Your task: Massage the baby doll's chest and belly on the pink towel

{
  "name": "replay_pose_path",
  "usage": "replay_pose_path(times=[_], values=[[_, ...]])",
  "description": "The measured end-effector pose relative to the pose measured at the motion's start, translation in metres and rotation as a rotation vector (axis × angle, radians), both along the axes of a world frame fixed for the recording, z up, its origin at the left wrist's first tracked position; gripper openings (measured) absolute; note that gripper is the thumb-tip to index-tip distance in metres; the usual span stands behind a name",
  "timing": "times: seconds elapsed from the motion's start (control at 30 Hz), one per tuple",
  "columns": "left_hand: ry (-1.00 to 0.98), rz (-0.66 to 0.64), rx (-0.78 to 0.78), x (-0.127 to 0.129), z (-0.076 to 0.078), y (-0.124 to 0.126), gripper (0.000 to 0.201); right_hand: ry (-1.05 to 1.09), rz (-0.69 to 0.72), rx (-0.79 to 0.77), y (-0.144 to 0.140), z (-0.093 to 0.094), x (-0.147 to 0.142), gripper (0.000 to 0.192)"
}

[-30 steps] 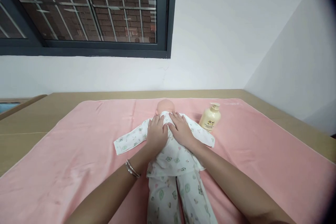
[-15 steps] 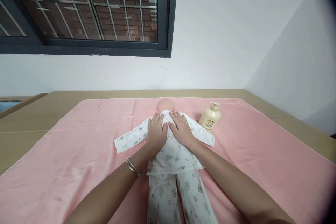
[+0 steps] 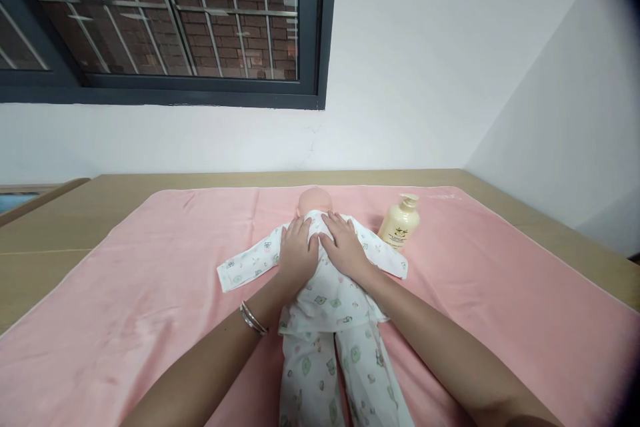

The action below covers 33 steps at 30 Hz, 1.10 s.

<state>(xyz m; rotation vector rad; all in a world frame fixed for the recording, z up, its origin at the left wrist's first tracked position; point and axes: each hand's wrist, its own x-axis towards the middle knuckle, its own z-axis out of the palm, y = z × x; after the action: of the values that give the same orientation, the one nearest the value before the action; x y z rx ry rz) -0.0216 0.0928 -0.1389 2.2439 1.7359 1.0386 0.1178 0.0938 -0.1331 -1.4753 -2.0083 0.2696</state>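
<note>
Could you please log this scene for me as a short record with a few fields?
surface: pink towel spread over a tan table
doll: doll in printed white clothes lies on the towel, head away from the camera
left hand: left hand flat on the doll's upper body, bracelets on the wrist
right hand: right hand flat beside it, fingers toward the head
bottle: cream pump bottle on the towel, beside the doll's sleeve
background: barred window, white wall

Cream pump bottle with a dark printed label, lettering too small to read, no other text
</note>
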Motion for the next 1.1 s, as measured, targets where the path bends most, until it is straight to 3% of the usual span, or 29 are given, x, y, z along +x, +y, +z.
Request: replay_pose_path(times=[0.77, 1.1], values=[[0.028, 0.016, -0.056, 0.002, 0.005, -0.003, 0.046, 0.021, 0.023, -0.04, 0.002, 0.004, 0.001, 0.05], [0.205, 0.038, 0.003, 0.014, 0.009, -0.035, 0.047, -0.006, 0.03, -0.079, 0.007, 0.012, 0.005, 0.048]])
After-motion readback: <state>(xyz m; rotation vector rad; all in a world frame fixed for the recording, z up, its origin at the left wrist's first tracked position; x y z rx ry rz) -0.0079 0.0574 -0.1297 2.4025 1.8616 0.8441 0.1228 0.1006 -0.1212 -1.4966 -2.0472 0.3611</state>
